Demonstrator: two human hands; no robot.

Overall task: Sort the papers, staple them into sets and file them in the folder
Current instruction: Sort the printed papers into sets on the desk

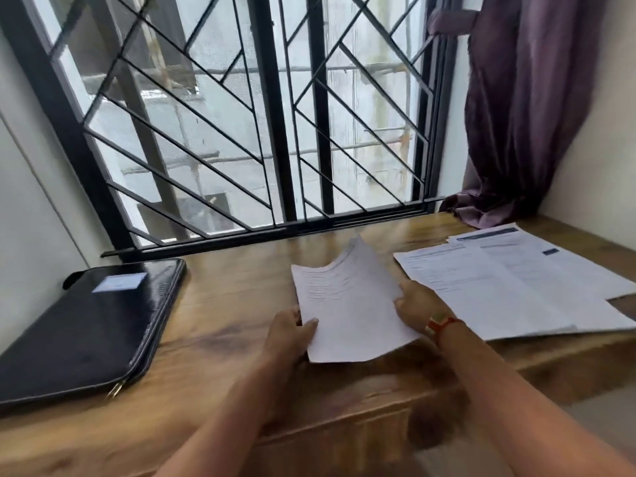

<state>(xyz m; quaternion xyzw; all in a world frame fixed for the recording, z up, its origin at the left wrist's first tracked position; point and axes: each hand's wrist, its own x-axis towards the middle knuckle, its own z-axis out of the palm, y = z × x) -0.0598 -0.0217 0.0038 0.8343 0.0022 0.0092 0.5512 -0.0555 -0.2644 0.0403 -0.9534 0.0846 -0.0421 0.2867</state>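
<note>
Below the barred window (241, 115), the wooden counter (234, 304) carries a black zipped folder (86, 332) lying closed at nine o'clock and printed sheets (509, 287) spread overlapping at three o'clock. Between them, toward the front edge, a sheaf of papers (347, 304) is held up, its far end curling toward twelve o'clock. The left hand (289, 335) pinches its lower left edge, thumb on top, and the right hand (416, 304) has its fingers (401, 301) clamped on the right edge.

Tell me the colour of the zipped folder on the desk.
The folder is black, with a pale label; clearest in the head view.
</note>
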